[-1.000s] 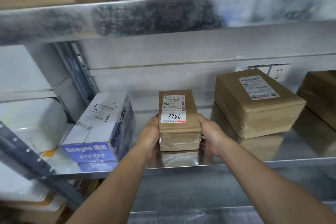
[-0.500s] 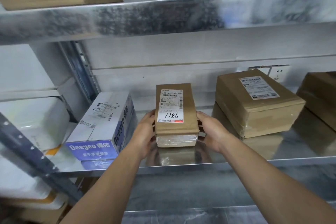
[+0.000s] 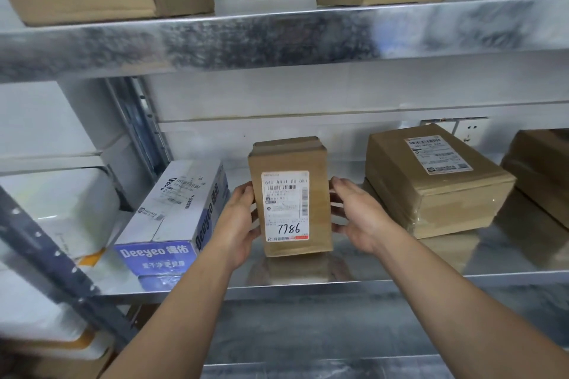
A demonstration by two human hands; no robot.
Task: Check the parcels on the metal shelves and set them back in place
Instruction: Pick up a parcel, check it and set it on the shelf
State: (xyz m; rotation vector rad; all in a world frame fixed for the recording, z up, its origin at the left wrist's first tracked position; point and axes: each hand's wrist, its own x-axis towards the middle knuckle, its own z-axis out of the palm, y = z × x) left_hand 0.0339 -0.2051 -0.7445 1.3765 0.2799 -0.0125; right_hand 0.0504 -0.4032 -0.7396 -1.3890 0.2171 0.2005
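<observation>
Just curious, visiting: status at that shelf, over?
Left hand grips parcel 7786. Right hand at its other edge, contact unclear. Parcel on end on shelf, apart from Deeyeo box and brown parcel.

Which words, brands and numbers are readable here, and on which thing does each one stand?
"7786", handwritten: white label on the small brown cardboard parcel.
"Deeyeo 德佑": front of the blue-and-white cardboard box.
"Deeyeo": the same box's side.
Fine print there and on the large brown cardboard parcel: too blurred.

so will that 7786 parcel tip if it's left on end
Probably tippy: the 7786 parcel stands on a narrow end between the left hand and right hand. Likely stiff: its cardboard edges look square. The shiny metal shelf may let it slide.
</observation>
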